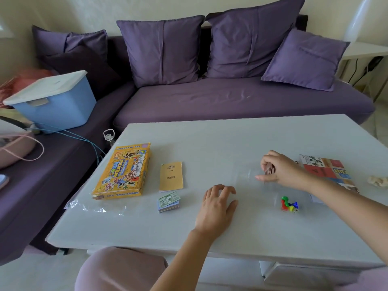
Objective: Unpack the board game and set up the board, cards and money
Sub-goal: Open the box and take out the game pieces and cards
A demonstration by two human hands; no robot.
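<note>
The yellow game box (pixel 123 172) lies flat at the table's left. Right of it rests a tan rule booklet (pixel 171 175), with a small stack of play money (pixel 169 202) just in front. My right hand (pixel 281 170) is closed around a stack of brownish cards (pixel 268 169) above a clear plastic bag (pixel 252 179). My left hand (pixel 217 206) rests palm down on the table, fingers spread, holding nothing. Coloured pawns (pixel 289 204) sit in a clear wrapper near my right forearm. The folded game board (pixel 327 171) lies at the right, partly hidden by that arm.
The white table (pixel 210 139) stands before a purple sofa (pixel 231 97) with cushions. A blue lidded bin (pixel 54 101) sits on the sofa's left part. Clear plastic wrap (pixel 92 206) lies at the table's front left. A small beige object (pixel 378 181) rests at the right edge.
</note>
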